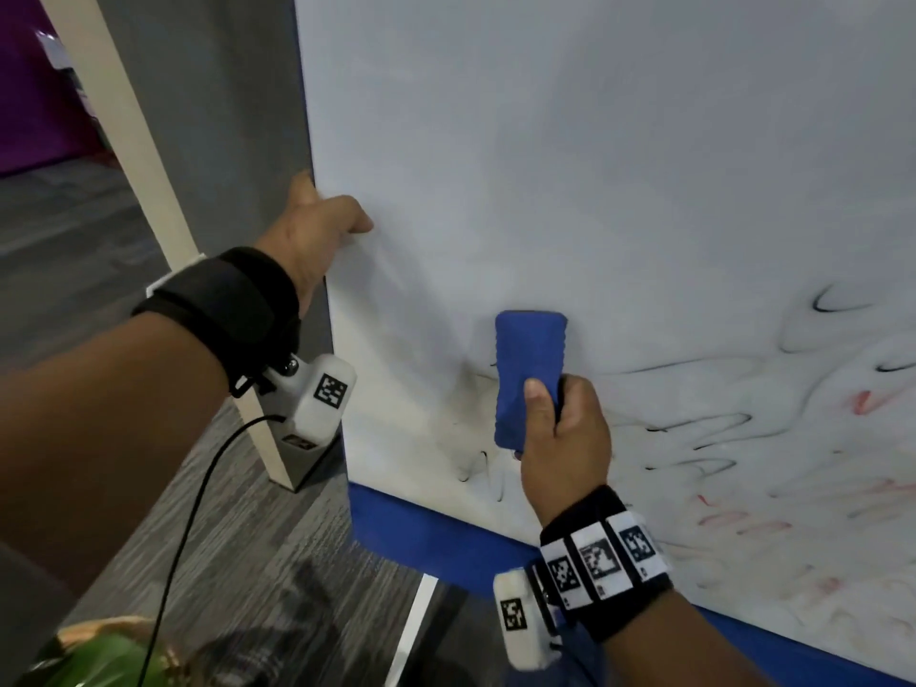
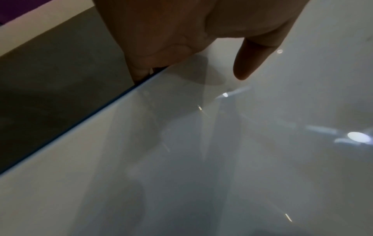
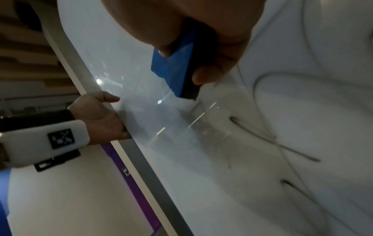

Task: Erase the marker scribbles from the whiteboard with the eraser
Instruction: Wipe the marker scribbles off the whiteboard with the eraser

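A large whiteboard (image 1: pixel 570 166) stands upright with a blue lower border. Black and faint red scribbles (image 1: pixel 718 438) cover its lower right part, and black smudges sit near its lower left. My right hand (image 1: pixel 560 438) grips a blue eraser (image 1: pixel 528 374) and holds it flat against the board over the leftmost marks; the right wrist view shows the eraser (image 3: pixel 177 63) between thumb and fingers. My left hand (image 1: pixel 317 225) grips the board's left edge, thumb on the front face, fingers behind the edge. The left wrist view shows the thumb (image 2: pixel 252 60) on the board (image 2: pixel 222 159).
A cream post (image 1: pixel 148 200) and a grey panel (image 1: pixel 238 116) stand just left of the board. Grey striped carpet (image 1: pixel 272 562) lies below. A black cable (image 1: pixel 198 488) hangs from my left wrist. Something green (image 1: pixel 99 657) sits at the bottom left.
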A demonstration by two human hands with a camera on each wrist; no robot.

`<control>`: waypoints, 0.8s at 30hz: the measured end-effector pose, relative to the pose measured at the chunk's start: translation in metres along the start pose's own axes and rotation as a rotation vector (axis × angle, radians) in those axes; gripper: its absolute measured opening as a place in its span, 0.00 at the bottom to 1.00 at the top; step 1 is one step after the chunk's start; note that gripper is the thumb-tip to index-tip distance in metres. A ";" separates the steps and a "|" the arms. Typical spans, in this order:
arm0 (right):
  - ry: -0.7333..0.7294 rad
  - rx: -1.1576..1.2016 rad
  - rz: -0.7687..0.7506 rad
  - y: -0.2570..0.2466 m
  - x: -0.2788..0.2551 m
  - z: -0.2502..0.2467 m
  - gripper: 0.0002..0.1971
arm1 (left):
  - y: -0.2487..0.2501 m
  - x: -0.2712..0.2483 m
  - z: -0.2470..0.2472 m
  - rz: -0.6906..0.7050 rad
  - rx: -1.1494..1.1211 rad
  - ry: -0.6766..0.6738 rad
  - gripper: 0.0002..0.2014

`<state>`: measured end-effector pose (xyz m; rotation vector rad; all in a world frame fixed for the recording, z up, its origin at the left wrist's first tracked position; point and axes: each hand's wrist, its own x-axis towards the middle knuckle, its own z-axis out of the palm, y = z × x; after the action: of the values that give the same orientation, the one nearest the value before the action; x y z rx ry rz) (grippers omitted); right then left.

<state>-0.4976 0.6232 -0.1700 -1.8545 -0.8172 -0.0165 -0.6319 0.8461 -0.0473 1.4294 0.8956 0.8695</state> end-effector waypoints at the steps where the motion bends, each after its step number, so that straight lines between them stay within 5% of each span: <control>1: -0.049 -0.039 0.021 0.008 -0.003 0.004 0.08 | -0.009 -0.001 -0.001 -0.027 0.005 -0.006 0.31; 6: -0.319 -0.198 0.186 0.063 -0.039 0.019 0.12 | -0.040 0.000 -0.005 -0.110 0.034 -0.039 0.25; 12: -0.026 -0.056 -0.067 0.017 -0.004 0.016 0.09 | -0.050 0.003 -0.002 -0.101 0.036 -0.005 0.31; 18: -0.512 -0.351 0.272 0.113 -0.058 0.039 0.14 | -0.055 0.000 0.000 -0.054 0.033 0.015 0.30; 22: -0.338 -0.227 0.143 0.090 -0.052 0.041 0.12 | -0.056 -0.001 0.002 -0.016 0.041 0.045 0.29; 24: -0.193 -0.095 0.053 0.064 -0.038 0.044 0.10 | -0.058 -0.001 0.002 -0.008 0.047 0.051 0.39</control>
<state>-0.5080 0.6263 -0.2554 -1.9885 -0.9129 0.1624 -0.6321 0.8459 -0.1049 1.4482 0.9654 0.8878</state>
